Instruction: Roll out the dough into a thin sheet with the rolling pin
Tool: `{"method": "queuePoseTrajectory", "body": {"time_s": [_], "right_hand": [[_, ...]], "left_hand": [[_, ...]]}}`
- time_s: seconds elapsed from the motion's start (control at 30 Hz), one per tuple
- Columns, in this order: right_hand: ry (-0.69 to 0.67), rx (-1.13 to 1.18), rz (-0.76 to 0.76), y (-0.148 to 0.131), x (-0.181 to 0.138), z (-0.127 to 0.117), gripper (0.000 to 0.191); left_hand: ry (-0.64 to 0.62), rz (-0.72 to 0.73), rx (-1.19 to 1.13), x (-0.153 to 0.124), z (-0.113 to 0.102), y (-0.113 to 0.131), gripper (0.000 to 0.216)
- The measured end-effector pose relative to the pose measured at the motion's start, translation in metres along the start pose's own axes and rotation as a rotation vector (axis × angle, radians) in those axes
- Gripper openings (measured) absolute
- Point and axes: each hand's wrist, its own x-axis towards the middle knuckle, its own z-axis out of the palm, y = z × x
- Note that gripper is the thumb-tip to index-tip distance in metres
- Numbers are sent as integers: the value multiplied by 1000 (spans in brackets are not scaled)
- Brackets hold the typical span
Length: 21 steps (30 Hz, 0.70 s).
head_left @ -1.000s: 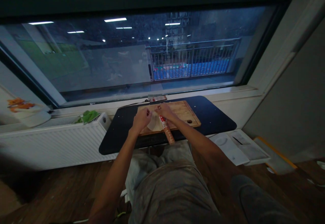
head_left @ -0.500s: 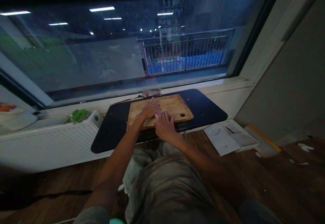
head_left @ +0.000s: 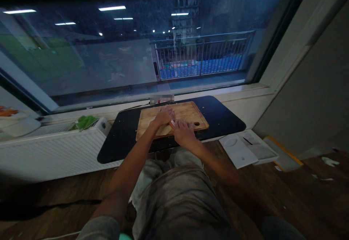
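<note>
A wooden cutting board with a hole near its right corner lies on a small black table. Over its middle, my left hand presses down, fingers close together; what is under them is hidden. My right hand is closed at the board's near edge, fingers curled over one end of a small orange-red and white thing. That thing sits between both hands, too small to name. A pale, thin flat piece shows on the board below my left hand.
Behind the table stands a window with a sill, where a blurred-out item and a dark cable lie. To the left is a white radiator with green leaves and a white container. An open white box lies on the floor at right.
My right hand has shifted slightly right and up along the board, with the small thing. My left hand has also moved a little right. More of the pale flat piece shows.
</note>
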Motion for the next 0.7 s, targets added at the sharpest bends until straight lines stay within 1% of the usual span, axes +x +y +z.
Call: {"method": "queuePoseTrajectory", "body": {"time_s": [0.13,0.23,0.33,0.5,0.6,0.7], "right_hand": [[49,-75,6,8,-8,-4,58],[26,-107,22,17,-10,-7,57],[-5,-117,-13,29,-8,-12,57],[-78,-98,-52,44,-2,-23,55],[-85,-98,-46,50,-3,-28,57],[-84,-94,-59,56,-5,-32,56]], "left_hand": [[-28,-118,-27,-14,-7,-5,34],[-28,-187,-47,-24,-11,-13,32],[-41,-249,-81,-26,-18,-25,28],[-105,-331,-183,-12,-30,-43,33],[-162,-341,-272,-1,-33,-45,32],[-182,-315,-350,7,-36,-43,25]]}}
